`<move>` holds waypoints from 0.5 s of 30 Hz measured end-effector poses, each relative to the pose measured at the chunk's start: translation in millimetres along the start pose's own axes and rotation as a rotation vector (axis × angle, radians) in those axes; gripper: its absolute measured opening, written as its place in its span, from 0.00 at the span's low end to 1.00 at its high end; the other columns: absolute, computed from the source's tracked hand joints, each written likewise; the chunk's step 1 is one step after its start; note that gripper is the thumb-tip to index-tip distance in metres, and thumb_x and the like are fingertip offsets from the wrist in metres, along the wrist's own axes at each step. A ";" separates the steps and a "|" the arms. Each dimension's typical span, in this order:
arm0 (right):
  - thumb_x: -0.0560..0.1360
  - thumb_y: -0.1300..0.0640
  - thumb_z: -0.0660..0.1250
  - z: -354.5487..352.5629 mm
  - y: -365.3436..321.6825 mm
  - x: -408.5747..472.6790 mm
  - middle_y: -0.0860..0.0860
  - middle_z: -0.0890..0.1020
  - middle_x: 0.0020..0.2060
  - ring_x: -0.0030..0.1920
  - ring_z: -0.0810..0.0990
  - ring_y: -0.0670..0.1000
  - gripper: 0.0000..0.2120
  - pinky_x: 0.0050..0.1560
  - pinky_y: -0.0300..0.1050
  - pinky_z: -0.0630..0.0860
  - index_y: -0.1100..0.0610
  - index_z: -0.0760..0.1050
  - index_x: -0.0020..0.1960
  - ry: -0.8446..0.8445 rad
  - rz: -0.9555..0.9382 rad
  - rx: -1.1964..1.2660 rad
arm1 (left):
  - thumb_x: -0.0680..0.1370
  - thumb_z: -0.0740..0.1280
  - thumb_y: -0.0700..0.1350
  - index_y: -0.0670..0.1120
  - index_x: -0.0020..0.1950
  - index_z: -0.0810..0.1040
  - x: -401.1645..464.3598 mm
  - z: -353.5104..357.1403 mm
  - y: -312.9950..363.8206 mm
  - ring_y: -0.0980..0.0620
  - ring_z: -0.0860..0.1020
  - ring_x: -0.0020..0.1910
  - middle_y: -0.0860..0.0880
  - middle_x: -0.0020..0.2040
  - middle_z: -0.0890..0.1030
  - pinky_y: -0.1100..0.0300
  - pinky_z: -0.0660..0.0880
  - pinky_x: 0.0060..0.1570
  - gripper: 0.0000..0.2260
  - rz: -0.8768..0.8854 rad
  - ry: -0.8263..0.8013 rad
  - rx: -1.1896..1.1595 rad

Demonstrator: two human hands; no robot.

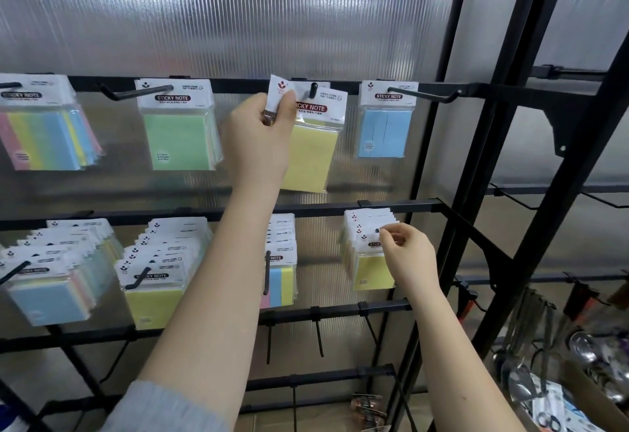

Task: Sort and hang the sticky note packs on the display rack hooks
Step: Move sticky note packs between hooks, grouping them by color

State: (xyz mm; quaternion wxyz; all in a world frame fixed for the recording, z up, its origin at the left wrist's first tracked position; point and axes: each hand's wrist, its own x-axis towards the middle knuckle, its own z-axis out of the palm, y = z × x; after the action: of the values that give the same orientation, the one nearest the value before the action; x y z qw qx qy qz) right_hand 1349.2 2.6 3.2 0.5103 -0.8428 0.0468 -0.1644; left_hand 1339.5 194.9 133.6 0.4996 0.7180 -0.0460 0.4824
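- Left hand (262,132), frame centre, raised on a stretched forearm, fingers curled in a pinch.
- Right hand (406,254), lower right, fingertips pinched together.

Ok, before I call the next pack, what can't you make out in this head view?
- Yellow pack on the top hook: its left side is hidden by the left hand.
- Yellow stack on the lower hook: blurred, so the count is unclear; the right hand covers its right edge.
- Multicolour packs at far left: cut off by the frame edge.
- Small print on header cards: too small to read.
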 end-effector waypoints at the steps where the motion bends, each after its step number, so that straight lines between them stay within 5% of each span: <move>1: 0.77 0.56 0.61 0.0 -0.1 -0.2 0.39 0.78 0.38 0.42 0.78 0.47 0.08 0.43 0.48 0.78 0.52 0.78 0.48 -0.001 0.000 -0.002 | 0.79 0.64 0.52 0.49 0.31 0.68 4.5 2.0 -3.9 0.61 0.66 0.25 0.57 0.25 0.69 0.67 0.58 0.27 0.17 -0.016 -0.027 0.017; 7: 0.77 0.55 0.61 0.1 1.2 1.6 0.44 0.80 0.42 0.42 0.78 0.46 0.08 0.42 0.47 0.78 0.53 0.79 0.51 -0.004 0.005 -0.002 | 0.79 0.64 0.51 0.49 0.33 0.64 26.2 8.1 -14.4 0.59 0.65 0.26 0.55 0.28 0.68 0.64 0.60 0.27 0.17 -0.085 -0.107 0.098; 10: 0.78 0.56 0.61 0.9 1.1 4.8 0.45 0.80 0.42 0.41 0.76 0.42 0.08 0.36 0.38 0.71 0.54 0.79 0.51 -0.006 -0.005 -0.012 | 0.77 0.66 0.53 0.46 0.37 0.71 37.5 14.0 -16.6 0.54 0.66 0.31 0.53 0.32 0.70 0.59 0.60 0.31 0.13 -0.051 -0.099 0.156; 15: 0.78 0.56 0.61 0.5 -1.4 10.6 0.43 0.78 0.40 0.39 0.74 0.38 0.08 0.34 0.32 0.66 0.53 0.78 0.52 -0.014 -0.002 -0.024 | 0.77 0.67 0.54 0.45 0.47 0.77 50.2 26.6 -20.8 0.53 0.71 0.39 0.53 0.41 0.75 0.64 0.60 0.28 0.12 -0.061 -0.071 0.283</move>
State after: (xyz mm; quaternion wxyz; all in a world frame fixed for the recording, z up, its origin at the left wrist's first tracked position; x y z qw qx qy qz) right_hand 1359.2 1.1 6.6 0.5001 -0.8502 0.0444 -0.1585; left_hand 1394.7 205.9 155.7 0.4058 0.7989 0.0266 0.4431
